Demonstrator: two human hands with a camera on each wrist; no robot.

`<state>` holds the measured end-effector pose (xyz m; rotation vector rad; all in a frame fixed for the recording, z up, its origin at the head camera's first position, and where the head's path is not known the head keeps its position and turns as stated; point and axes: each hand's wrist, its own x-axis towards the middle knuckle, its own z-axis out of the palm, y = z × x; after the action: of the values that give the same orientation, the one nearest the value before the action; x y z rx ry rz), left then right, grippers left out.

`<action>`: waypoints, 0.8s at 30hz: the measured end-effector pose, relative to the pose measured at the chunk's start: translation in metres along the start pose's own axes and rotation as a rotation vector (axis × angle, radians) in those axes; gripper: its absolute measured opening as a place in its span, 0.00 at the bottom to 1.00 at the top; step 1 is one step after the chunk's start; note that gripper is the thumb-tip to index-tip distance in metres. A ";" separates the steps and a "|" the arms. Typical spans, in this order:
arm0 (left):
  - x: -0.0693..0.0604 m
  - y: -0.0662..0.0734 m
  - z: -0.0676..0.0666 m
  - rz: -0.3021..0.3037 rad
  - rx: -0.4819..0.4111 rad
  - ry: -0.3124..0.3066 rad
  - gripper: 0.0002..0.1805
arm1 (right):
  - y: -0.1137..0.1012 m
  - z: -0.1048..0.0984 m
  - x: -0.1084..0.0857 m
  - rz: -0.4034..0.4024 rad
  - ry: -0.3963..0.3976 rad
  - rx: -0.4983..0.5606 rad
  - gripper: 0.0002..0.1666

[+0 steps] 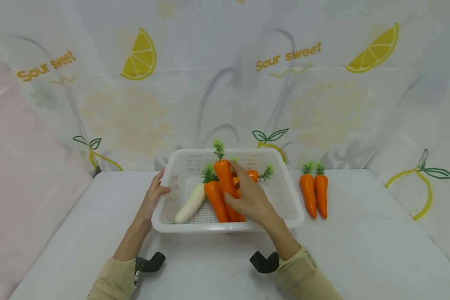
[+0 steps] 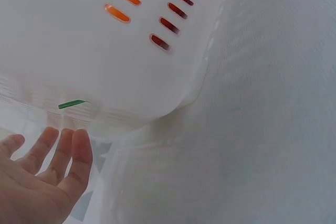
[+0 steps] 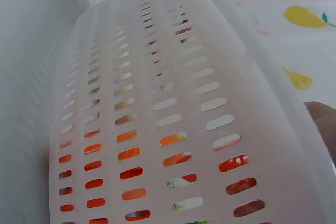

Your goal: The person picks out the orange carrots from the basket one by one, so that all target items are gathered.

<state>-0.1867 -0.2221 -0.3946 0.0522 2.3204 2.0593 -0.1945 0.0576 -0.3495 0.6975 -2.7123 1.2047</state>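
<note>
A white plastic basket with slotted walls stands on the table in the head view. My left hand rests against its left side; in the left wrist view, the fingers are loosely extended beside the outer wall. Inside the basket, my right hand holds a carrot with a leafy green top between thumb and fingers. That carrot lies over other carrots, partly hidden by the hand. Left of them lies a white radish. The right wrist view mostly shows the basket's slotted outer wall.
Two more carrots lie side by side on the white tabletop, right of the basket. Behind the table hangs a patterned cloth with lemon prints. A black curved device sits at each wrist.
</note>
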 end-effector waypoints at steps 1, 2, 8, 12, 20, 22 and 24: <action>0.000 0.000 0.000 0.002 -0.002 -0.002 0.35 | 0.000 -0.002 0.000 -0.001 0.007 0.031 0.47; -0.001 0.000 0.000 0.002 -0.002 -0.004 0.35 | 0.000 -0.004 -0.001 0.001 0.011 0.058 0.47; 0.000 0.000 -0.001 0.006 -0.002 -0.001 0.35 | 0.004 -0.027 -0.005 -0.012 0.045 0.148 0.47; 0.000 0.001 0.000 0.015 0.001 -0.006 0.35 | 0.010 -0.047 -0.009 -0.030 0.072 0.155 0.47; 0.001 0.002 0.000 0.020 -0.012 -0.011 0.35 | 0.022 -0.082 -0.017 -0.045 0.083 0.205 0.44; 0.000 0.002 0.000 0.013 -0.015 -0.011 0.35 | 0.024 -0.090 -0.019 -0.033 0.077 0.210 0.44; 0.000 0.001 -0.001 0.009 -0.021 -0.011 0.35 | 0.027 -0.097 -0.021 -0.021 0.075 0.208 0.44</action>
<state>-0.1864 -0.2224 -0.3931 0.0730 2.2964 2.0810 -0.1972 0.1516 -0.3071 0.6861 -2.5373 1.4912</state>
